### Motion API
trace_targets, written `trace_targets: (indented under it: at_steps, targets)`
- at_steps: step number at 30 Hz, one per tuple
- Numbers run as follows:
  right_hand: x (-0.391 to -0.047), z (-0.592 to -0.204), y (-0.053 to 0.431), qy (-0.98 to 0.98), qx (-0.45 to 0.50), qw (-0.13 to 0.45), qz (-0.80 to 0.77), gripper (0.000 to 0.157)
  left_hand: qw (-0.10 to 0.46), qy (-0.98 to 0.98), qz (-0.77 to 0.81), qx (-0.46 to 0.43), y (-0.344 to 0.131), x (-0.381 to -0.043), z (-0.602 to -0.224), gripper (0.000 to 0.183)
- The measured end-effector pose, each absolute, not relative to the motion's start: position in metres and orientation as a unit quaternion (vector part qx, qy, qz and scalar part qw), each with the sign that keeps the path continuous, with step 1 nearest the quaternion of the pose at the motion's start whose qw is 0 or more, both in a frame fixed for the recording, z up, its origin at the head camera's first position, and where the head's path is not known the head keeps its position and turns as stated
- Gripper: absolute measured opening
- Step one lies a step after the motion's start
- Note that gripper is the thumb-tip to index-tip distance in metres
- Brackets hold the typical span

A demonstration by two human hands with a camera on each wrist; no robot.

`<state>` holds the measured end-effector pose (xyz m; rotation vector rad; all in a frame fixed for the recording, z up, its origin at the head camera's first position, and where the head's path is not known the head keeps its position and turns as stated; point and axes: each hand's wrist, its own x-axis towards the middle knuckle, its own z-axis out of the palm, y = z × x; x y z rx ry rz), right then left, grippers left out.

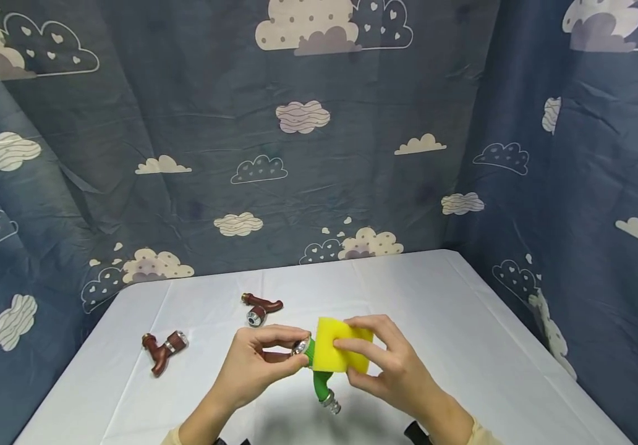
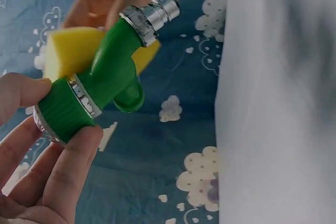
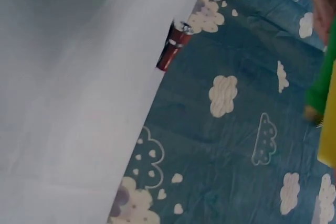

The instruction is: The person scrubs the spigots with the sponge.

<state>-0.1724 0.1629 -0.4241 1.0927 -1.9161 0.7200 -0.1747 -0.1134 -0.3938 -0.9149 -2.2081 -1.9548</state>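
In the head view my left hand pinches the silver-rimmed knob end of a green tap above the table. The left wrist view shows the tap tilted, its ribbed green knob between thumb and fingers and its silver nozzle pointing up and right. My right hand grips a yellow sponge and holds it against the tap's body. Behind the tap, the sponge is partly hidden in the left wrist view. Only edges of the sponge and the tap enter the right wrist view.
Two brown taps with silver ends lie on the white table: one brown tap at the left, another brown tap farther back. A dark blue cloud-patterned curtain hangs behind and along the sides. Black objects show near the wrists.
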Motion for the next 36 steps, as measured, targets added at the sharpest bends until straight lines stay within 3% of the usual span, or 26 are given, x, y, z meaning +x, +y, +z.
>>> trace_targets:
  at_steps: [9,14,18,22,26,31,36]
  targets:
    - [-0.182,-0.427,0.177,-0.765,0.37,0.429,0.305,0.054,0.013,-0.672,-0.655,-0.344,-0.122,-0.17,-0.383,0.029]
    - [-0.184,-0.43,0.178,-0.773,0.313,0.383,0.397,0.055,-0.004,-0.651,-0.661,-0.373,-0.126,-0.17,-0.381,0.029]
    - [-0.183,-0.432,0.175,-0.758,0.288,0.271,0.518,0.051,-0.024,-0.607,-0.68,-0.41,-0.125,-0.171,-0.38,0.031]
    - [-0.179,-0.433,0.167,-0.683,0.291,0.083,0.665,0.041,-0.03,-0.576,-0.692,-0.434,-0.119,-0.17,-0.382,0.04]
    - [-0.174,-0.434,0.158,-0.595,0.274,-0.075,0.752,0.04,0.0,-0.579,-0.692,-0.432,-0.113,-0.169,-0.386,0.042]
    - [-0.169,-0.435,0.149,-0.522,0.27,-0.195,0.785,0.047,0.073,-0.602,-0.671,-0.427,-0.109,-0.168,-0.392,0.039]
    - [-0.166,-0.436,0.146,-0.443,0.267,-0.264,0.814,0.043,0.144,-0.623,-0.637,-0.43,-0.105,-0.167,-0.396,0.043]
